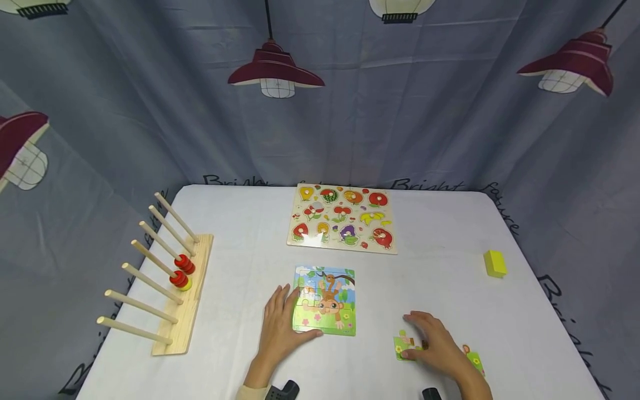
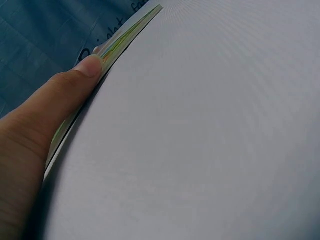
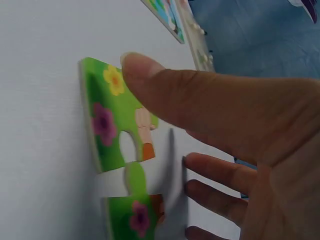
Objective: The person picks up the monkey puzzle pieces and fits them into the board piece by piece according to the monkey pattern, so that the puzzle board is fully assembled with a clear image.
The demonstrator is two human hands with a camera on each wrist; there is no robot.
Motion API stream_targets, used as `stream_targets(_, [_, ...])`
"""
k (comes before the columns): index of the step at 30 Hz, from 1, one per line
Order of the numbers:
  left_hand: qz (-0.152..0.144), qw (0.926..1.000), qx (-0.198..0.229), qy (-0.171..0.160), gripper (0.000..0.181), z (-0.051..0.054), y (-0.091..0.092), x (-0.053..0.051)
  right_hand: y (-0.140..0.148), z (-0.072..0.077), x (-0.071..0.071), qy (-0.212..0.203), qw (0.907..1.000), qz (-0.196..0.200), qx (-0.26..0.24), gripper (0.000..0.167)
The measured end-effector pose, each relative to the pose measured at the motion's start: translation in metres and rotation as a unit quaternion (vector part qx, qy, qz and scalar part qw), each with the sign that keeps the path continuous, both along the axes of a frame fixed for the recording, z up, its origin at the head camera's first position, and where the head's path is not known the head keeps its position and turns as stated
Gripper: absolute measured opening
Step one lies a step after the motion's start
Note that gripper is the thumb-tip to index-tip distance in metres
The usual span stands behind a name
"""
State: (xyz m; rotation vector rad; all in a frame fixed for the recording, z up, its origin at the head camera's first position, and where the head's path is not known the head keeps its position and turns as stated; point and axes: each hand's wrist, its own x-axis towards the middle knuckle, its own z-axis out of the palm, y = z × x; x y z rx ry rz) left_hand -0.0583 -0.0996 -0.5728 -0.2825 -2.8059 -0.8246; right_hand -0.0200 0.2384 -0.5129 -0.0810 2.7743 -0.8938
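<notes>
A square monkey jigsaw puzzle (image 1: 332,311) lies in the middle of the table. My left hand (image 1: 281,328) rests at its left side, fingers extended, the thumb touching its near edge in the left wrist view. My right hand (image 1: 436,343) is spread over loose jigsaw pieces to the right. Its thumb overlaps a green piece with a yellow and a pink flower (image 3: 107,122); whether they touch I cannot tell. Beside that lies another green piece with a pink flower (image 3: 132,217). One more loose piece (image 1: 475,361) shows beyond the right wrist, partly covered.
A wooden fruit peg board (image 1: 345,248) lies at the back of the table. On the left stands a wooden rack (image 1: 192,314) with several slanting pegs, some carrying red and yellow rings. A yellow block (image 1: 495,264) sits near the right edge. Behind hangs a grey curtain.
</notes>
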Motion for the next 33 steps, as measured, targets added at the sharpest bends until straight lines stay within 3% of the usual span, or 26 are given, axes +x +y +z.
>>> stream_targets(10, [0.004, 0.9999, 0.005, -0.009, 0.106, 0.002, 0.001, 0.000, -0.006, -0.011, 0.015, 0.047, 0.9987, -0.007, 0.020, 0.073])
stream_targets(33, [0.007, 0.9999, 0.007, -0.005, 0.107, 0.001, 0.001, 0.001, -0.009, -0.009, 0.015, 0.035, 0.9990, -0.024, 0.017, 0.053])
